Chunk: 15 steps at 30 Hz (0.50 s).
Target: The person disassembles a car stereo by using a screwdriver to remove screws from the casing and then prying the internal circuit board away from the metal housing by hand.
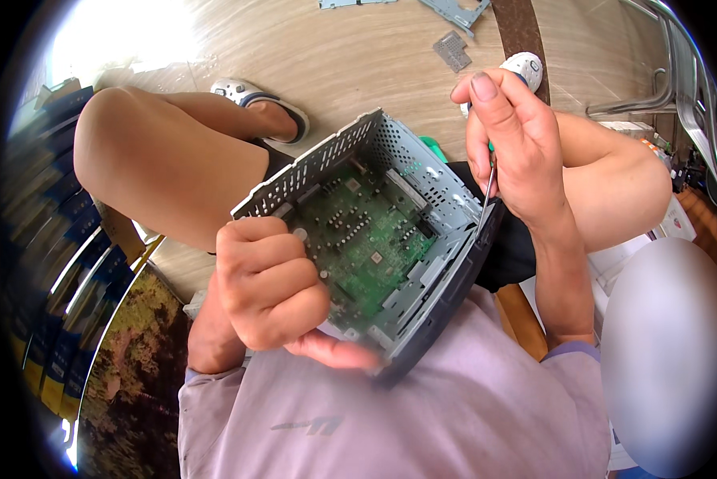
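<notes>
An open metal device chassis rests tilted on my lap, with perforated walls and a black front panel on the side toward my body. Inside it lies a green circuit board covered in small components. My left hand is closed on the chassis's near left corner, its thumb stretched toward the front panel. In my right hand is a screwdriver, its handle mostly hidden by the fingers. The thin metal shaft points down at the seam between the right chassis wall and the front panel; whether the tip touches cannot be told.
Loose metal plates lie on the tiled floor ahead of my feet. Rows of dark blue boxes stand at the left. Chrome tubular legs rise at the right, and a blurred pale rounded shape is close by on that side.
</notes>
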Tool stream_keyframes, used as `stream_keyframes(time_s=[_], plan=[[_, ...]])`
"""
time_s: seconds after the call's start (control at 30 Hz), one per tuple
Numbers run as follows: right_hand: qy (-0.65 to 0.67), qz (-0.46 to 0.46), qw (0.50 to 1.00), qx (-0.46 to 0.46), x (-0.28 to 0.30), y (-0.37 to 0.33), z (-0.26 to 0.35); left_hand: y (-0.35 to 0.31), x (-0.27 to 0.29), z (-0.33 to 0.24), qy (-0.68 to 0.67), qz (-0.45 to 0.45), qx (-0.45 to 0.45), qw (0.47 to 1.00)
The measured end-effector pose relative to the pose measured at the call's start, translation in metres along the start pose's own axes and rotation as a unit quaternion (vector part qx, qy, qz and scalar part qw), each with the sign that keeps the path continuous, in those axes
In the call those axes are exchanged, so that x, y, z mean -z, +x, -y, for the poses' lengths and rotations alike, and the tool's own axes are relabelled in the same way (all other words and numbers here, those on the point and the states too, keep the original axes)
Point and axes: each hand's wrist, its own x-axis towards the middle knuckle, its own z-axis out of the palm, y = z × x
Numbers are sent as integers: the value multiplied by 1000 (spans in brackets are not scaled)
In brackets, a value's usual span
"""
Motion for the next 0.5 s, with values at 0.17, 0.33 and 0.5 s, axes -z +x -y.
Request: stream_keyframes(time_s=[0.17, 0.33, 0.5], plan=[[-6, 22, 1000, 9, 2, 1, -4, 4, 1, -1, -8, 1, 15, 1000], [-16, 3, 1000, 16, -1, 7, -4, 0, 2, 0, -4, -5, 12, 1000], [-38, 88, 994, -55, 0, 11, -4, 0, 4, 0, -2, 12, 22, 1000]])
